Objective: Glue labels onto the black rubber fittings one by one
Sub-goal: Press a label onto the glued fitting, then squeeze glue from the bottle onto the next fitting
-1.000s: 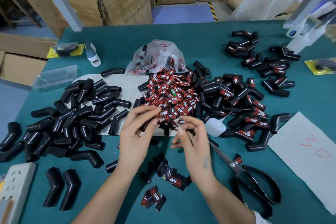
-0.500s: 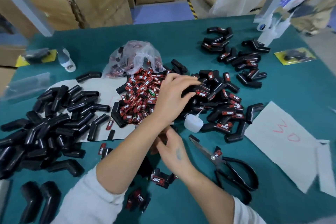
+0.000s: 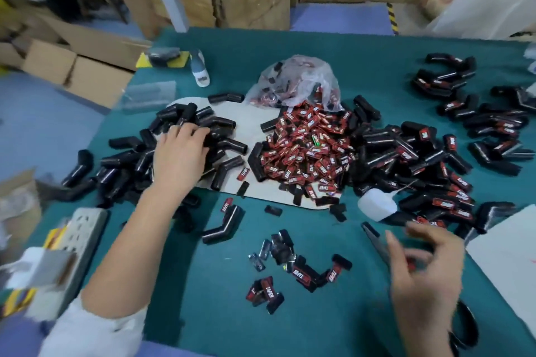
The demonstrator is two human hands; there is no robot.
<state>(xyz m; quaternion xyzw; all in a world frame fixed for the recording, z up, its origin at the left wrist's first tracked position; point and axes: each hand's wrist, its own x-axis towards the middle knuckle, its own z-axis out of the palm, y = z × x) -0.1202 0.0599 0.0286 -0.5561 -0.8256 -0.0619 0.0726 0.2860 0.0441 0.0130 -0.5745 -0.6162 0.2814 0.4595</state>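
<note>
1. My left hand point(image 3: 181, 153) rests with fingers curled on the unlabelled black fittings point(image 3: 121, 165), left on the surface point(image 3: 319, 313); I'd lift only 1.
2. My right hand point(image 3: 426, 275) is blurred; grip unclear.
3. Labels point(image 3: 304, 148) lie heaped mid-surface.

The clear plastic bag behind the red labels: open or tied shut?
Open: the clear plastic bag lies slumped, its mouth toward the label pile spilling from it.

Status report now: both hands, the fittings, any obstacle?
Left hand reaching into unlabelled fittings pile, grip unclear. Right hand blurred over the scissors, maybe pinching a label. Loose labels heaped centre. Nothing blocking.
</note>
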